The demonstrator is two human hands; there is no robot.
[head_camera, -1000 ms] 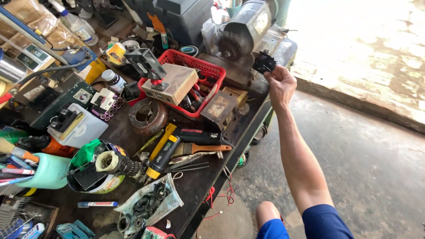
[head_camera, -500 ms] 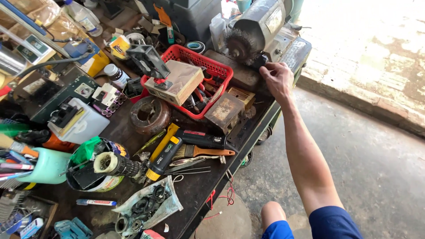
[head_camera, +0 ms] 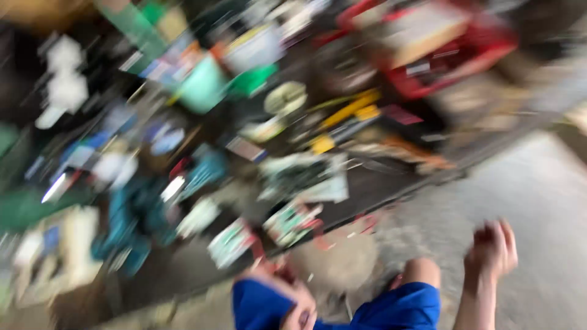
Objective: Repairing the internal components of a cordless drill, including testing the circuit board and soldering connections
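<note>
The view is heavily motion-blurred. My right hand (head_camera: 492, 252) is off the bench, raised over the concrete floor beside my knee (head_camera: 419, 272). Its fingers are curled, and the blur hides whether anything is in them. My left hand (head_camera: 292, 300) is at the bottom edge, over my blue shorts (head_camera: 397, 305), and only a smear of it shows. The cluttered workbench (head_camera: 391, 189) runs across the upper half, beyond both hands.
A red basket (head_camera: 483, 58) stands at the bench's upper right. Yellow-handled tools (head_camera: 351, 107) and a pale green container (head_camera: 202, 85) lie mid-bench among several blurred small items. Grey concrete floor (head_camera: 538, 195) lies to the right.
My right hand has left the grinder at the bench's far end and come back beside my knee. The camera has swung sharply, smearing everything. My left hand has come into view.
</note>
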